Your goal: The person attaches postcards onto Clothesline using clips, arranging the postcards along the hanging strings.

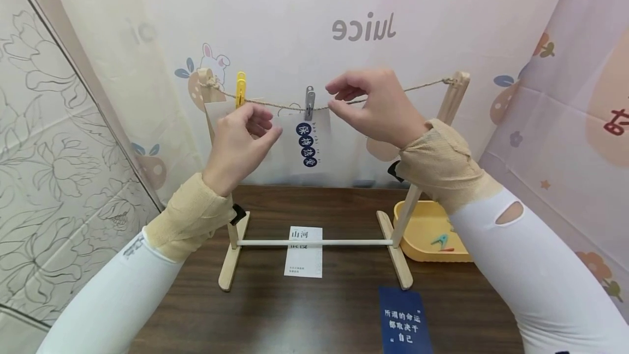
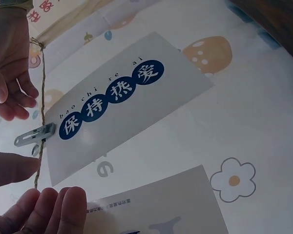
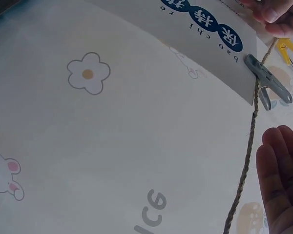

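Card (image 1: 307, 143) of white stock, printed with a chain of four dark blue ovals and small lettering, hanging near the middle of a twisted rope (image 2: 43, 83), held at its top edge by a gray clip (image 1: 309, 104). Just to its left: left hand (image 1: 239, 138), thumb and fingertips apart, loosely bent, pinching nothing. Contact between left thumb and rope: impossible to tell. On the other side: right hand (image 1: 375, 104), raised near the gray clip but apart from it, thumb and fingers separated, gripping nothing. Farther left on the same rope, a yellow clip (image 1: 241, 89), with a second card (image 2: 176, 204) partly hidden behind the left hand. Knotted at both ends to a wooden stand (image 1: 230, 266), braced low by a white rod (image 1: 354, 242). Below, on the dark brown surface (image 1: 270, 321), a white printed card (image 1: 303, 264) under the rod; nearer and to the right, a blue card (image 1: 405, 321) with white characters. At far right, partly behind the right sleeve (image 1: 530, 266), a yellow tray (image 1: 432, 257) containing a teal clip (image 1: 442, 240). Behind everything, a pale patterned curtain (image 1: 295, 31).
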### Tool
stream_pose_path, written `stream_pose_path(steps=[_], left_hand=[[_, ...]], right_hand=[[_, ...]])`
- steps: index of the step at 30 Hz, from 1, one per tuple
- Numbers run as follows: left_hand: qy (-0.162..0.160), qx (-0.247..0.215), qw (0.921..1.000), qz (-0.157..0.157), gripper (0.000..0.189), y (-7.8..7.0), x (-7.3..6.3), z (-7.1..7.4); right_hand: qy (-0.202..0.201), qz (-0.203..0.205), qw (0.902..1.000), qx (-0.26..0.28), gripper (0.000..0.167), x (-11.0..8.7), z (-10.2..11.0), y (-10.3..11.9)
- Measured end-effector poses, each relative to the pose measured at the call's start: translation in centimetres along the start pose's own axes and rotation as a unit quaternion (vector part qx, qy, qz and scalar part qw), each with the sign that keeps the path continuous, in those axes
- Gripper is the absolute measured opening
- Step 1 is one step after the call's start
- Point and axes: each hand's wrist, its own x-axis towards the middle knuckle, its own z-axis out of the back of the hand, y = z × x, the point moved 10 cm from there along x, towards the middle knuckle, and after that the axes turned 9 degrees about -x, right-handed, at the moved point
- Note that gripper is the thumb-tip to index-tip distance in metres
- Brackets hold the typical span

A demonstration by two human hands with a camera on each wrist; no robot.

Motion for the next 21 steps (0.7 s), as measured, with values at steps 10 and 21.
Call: stream_pose_path(steps=[10, 21], left_hand=[[-0.018, -0.003, 0.9988, -0.045, 0.017, -0.1, -0.9, 0.0], [0.004, -0.008, 0.9982, -0.060, 0.018, 0.1, -2.0, -1.0]], right_hand=[[-0.028, 0.004, 0.9996, 0.007, 0.016, -2.8, 0.8, -0.9], [-0.017, -0.017, 0.9997, 0.009, 0.018, -5.4, 0.2, -2.5]])
